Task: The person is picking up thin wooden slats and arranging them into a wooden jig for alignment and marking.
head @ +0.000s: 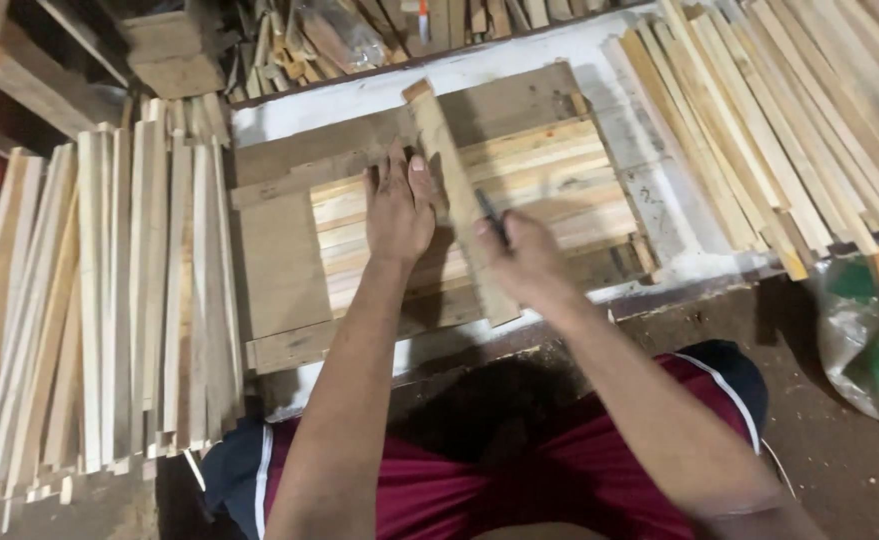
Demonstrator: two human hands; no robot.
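Observation:
My left hand (pixel 399 208) lies flat, fingers spread, on a long wooden straightedge strip (pixel 437 130) that runs across a row of pale wooden slats (pixel 559 175). The slats lie side by side inside a flat wooden jig frame (pixel 279 265). My right hand (pixel 524 258) is closed around a dark pen-like marker (pixel 491 215), its tip against the right edge of the straightedge. The right hand is slightly blurred.
A large bundle of long pale strips (pixel 109 300) lies at the left and another stack (pixel 779 120) at the right. Wood offcuts (pixel 309 40) are piled at the back. A plastic bag (pixel 869 340) sits on the floor at the right. My knees are below the jig.

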